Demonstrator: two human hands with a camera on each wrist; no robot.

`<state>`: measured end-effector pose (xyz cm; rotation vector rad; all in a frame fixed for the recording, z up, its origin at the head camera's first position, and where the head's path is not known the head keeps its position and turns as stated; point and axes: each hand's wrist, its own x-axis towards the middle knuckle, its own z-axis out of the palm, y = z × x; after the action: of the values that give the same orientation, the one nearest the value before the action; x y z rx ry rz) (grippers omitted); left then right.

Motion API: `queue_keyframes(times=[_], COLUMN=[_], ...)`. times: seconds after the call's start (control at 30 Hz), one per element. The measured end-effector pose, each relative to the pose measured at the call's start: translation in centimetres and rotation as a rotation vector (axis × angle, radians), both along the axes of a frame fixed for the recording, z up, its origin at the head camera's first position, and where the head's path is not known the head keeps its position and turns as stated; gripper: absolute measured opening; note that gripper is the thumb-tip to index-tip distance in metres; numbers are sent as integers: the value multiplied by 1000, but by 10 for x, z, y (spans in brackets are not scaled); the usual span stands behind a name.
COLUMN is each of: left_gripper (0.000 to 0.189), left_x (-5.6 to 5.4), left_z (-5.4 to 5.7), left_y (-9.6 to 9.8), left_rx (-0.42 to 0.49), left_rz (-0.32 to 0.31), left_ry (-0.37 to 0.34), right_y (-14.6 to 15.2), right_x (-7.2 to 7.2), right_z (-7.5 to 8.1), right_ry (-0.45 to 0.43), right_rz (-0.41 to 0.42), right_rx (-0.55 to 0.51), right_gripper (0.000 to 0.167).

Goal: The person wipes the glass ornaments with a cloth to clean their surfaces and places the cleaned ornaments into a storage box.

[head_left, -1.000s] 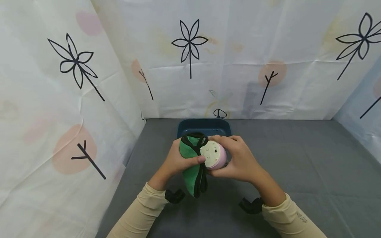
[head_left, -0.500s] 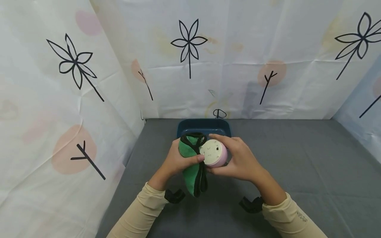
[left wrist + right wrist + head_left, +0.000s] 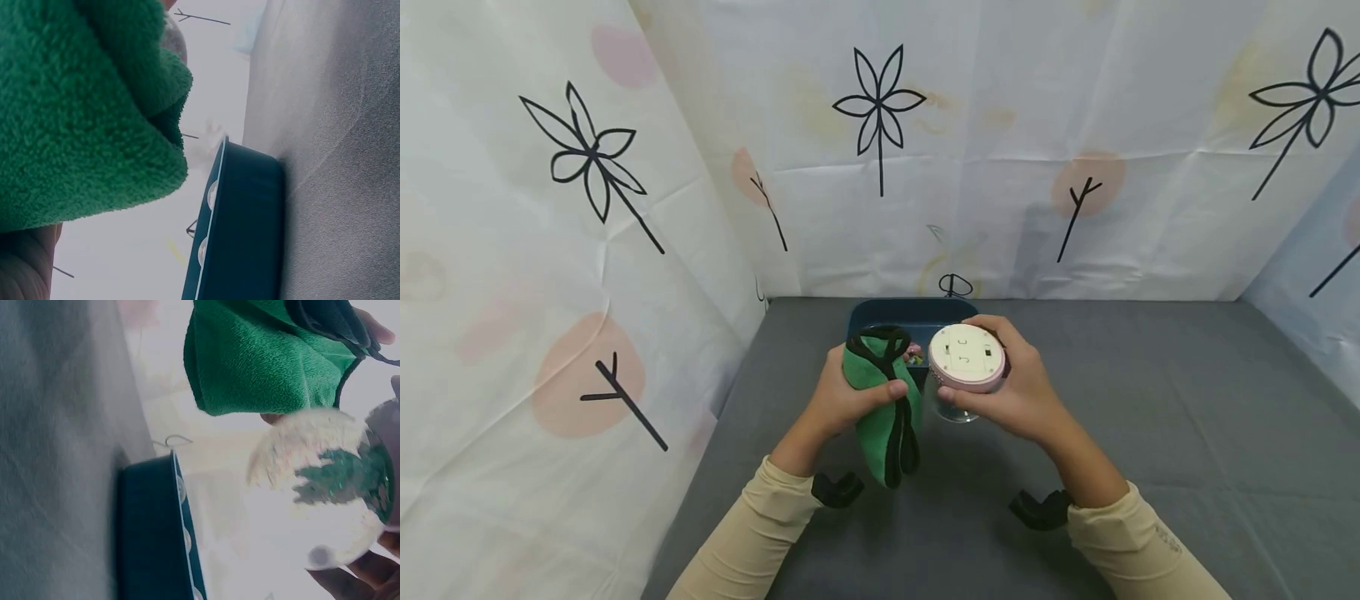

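Observation:
My left hand grips a folded green cloth with black edging, thumb across its front. The cloth's plush side fills much of the left wrist view. In my right hand a snow globe is held upside down by its pink base, the pale underside facing up. Its clear dome points downward, with a green tree shape inside, in the right wrist view. Cloth and globe stand slightly apart in the head view. Both hands are above the table, in front of a dark blue tray.
Small colourful things show in the tray, mostly hidden by the hands. Round clear shapes rise at its rim in the wrist views. Grey cloth covers the table. A white printed curtain stands behind and at both sides.
The snow globe has moved right, away from the cloth, and turned so its underside faces up more. The left hand and the cloth have shifted slightly left.

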<state>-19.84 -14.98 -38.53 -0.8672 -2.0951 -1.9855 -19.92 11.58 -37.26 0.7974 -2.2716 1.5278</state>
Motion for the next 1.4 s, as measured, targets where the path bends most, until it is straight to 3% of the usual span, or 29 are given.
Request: queue_keyframes(times=[0.2, 0.4, 0.7, 0.93, 1.27, 1.4], left_gripper=[70, 76, 71, 65, 61, 62], left_x=[-1, -2, -2, -2, -4, -4], left_z=[0, 0, -1, -2, -5, -4], left_y=[-1, -1, -1, -2, -2, -2], left_rx=[-14, -10, -16, -7, 1, 6], left_rz=[15, 8, 4, -6, -8, -14], left_ry=[-3, 11, -8, -8, -4, -6], right_y=[5, 12, 14, 15, 10, 9], right_x=[-6, -9, -9, -7, -3, -1], right_z=[1, 3, 2, 6, 9, 10], right_ry=[-122, -216, -168, -151, -123, -160], right_rz=[-69, -57, 101, 37, 20, 40], right_rx=[-189, -193, -158, -171, -391, -486], right_gripper=[84, 82, 91, 89, 71, 65])
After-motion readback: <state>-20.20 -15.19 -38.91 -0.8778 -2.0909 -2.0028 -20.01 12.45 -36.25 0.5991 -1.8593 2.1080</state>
